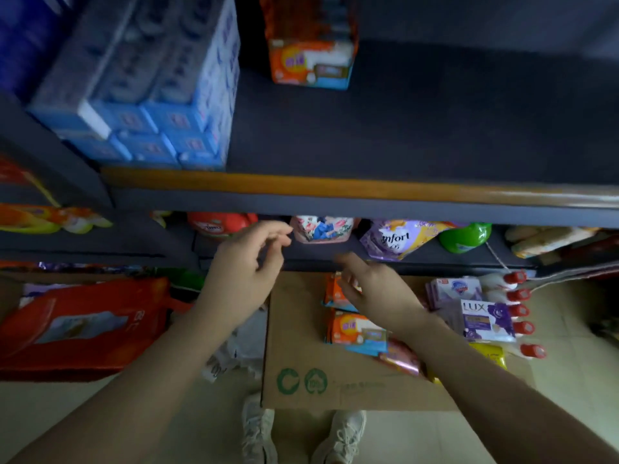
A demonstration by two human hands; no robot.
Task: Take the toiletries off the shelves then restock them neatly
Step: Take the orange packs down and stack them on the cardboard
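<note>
Both of my hands hover empty below the upper shelf (402, 135). My left hand (248, 266) has loosely curled fingers and holds nothing. My right hand (375, 289) is spread open above orange soap packs (355, 329) lying on a flat cardboard sheet (301, 346) on the floor. Purple Lux soap boxes (485, 319) and red-capped bottles (522, 309) lie at the cardboard's right. On the upper shelf stand a stack of blue boxes (160, 105) at the left and a row of orange soap packs (311, 61) behind the bare middle.
The lower shelf holds a red pouch (217, 224), a pink floral pack (321, 229), a purple Comfort pouch (398, 239) and a green bottle (465, 236). A red bag (83, 323) sits on the floor at left. My shoes (301, 437) stand by the cardboard's near edge.
</note>
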